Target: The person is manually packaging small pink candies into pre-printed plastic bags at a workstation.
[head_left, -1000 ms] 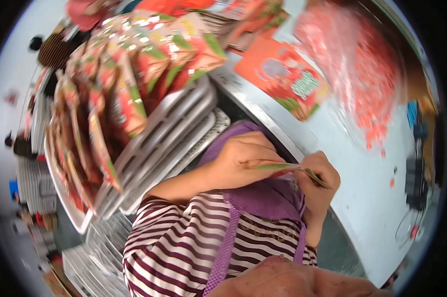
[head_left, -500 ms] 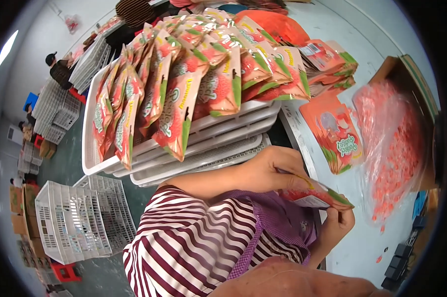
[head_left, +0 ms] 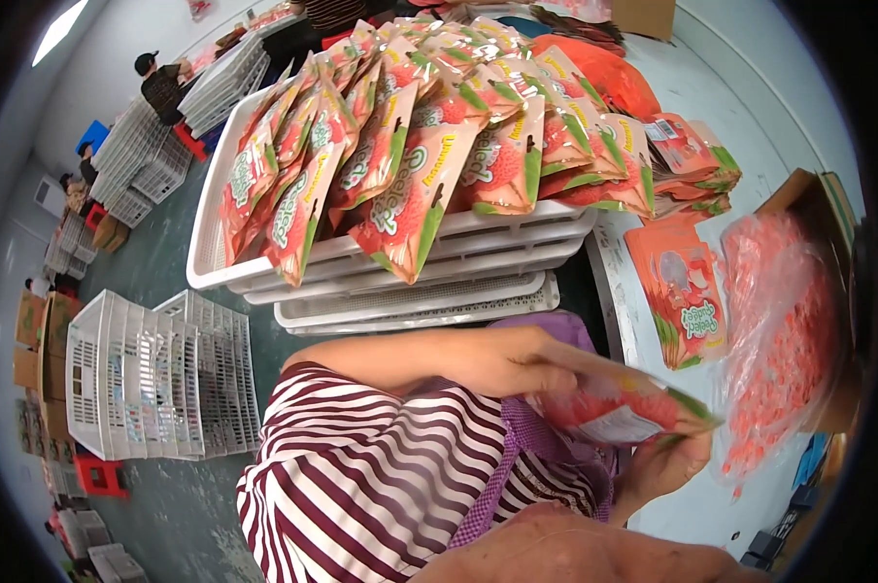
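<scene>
A red and pink snack pouch (head_left: 609,406) with a green corner is held in front of my chest. My left hand (head_left: 517,363) is closed on one end of it, thumb over the top. My right hand (head_left: 670,468) grips the green-cornered end from below, its fingers partly hidden behind the pouch. To the right, a stack of flat pouches (head_left: 680,291) lies on the pale table. Beside that stack is a clear plastic bag (head_left: 784,330) full of small red-pink pieces, spilling from a cardboard box (head_left: 840,209).
Stacked white plastic trays (head_left: 410,309) stand ahead, the top one heaped with filled pouches (head_left: 410,194). More pouches (head_left: 692,160) and an orange-red bag (head_left: 609,78) lie behind. White crates (head_left: 133,379) and a red stool (head_left: 101,476) stand at left. People work in the far left background.
My view has swung, so trays and table sit further right in the picture. The pouch has turned, showing more of its broad side; both hands still hold it.
</scene>
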Demonstrator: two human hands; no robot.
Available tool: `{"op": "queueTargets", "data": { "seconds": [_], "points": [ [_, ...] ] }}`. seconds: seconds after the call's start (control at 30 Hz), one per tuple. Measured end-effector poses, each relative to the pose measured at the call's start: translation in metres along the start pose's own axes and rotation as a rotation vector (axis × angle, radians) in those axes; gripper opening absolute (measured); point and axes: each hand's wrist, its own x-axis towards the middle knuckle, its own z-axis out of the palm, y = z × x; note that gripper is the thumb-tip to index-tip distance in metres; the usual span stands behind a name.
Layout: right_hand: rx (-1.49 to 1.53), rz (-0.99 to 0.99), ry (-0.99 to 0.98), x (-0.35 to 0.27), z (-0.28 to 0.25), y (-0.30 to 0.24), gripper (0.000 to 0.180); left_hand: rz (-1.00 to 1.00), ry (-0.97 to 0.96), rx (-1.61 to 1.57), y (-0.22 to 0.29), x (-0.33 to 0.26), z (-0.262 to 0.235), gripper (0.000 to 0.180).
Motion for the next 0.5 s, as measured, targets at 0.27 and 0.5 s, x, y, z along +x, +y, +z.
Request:
{"op": "queueTargets", "data": {
  "seconds": [0.27, 0.5],
  "points": [
    [0.327, -0.028, -0.206, 0.016, 0.004, 0.024, 0.053, 0.232, 1.600, 1.130, 0.095, -0.106, -0.052, 0.029],
    [0.396, 0.030, -0.241, 0.014, 0.023, 0.024, 0.051, 0.100, 1.708, 1.759, 0.086, -0.242, -0.160, 0.040]
  ]
}}
